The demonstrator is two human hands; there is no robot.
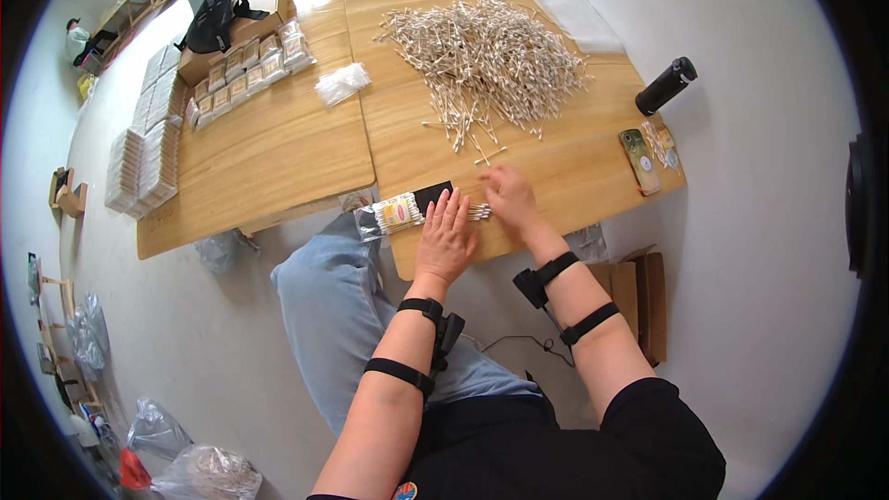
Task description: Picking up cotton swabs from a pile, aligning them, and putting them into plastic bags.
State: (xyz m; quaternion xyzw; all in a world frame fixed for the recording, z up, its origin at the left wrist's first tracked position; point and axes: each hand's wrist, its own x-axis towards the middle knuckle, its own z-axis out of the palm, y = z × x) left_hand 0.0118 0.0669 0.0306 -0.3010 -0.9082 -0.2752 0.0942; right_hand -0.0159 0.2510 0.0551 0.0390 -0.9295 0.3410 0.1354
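My left hand lies flat, fingers stretched out, over a row of cotton swabs at the table's near edge. To its left is a clear plastic bag of cotton swabs with a yellow and white label; its right end is hidden under the hand. A flat black piece shows behind my fingers. Just right of the row, my right hand is raised a little with curled, slightly blurred fingers; whatever they hold is hidden. Beyond it spreads a big heap of loose cotton swabs.
Right of the heap are a black bottle, a phone and a small bag of swabs. Leftward lie empty clear bags, rows of filled packs and stacked packs. A cardboard box stands below the right edge.
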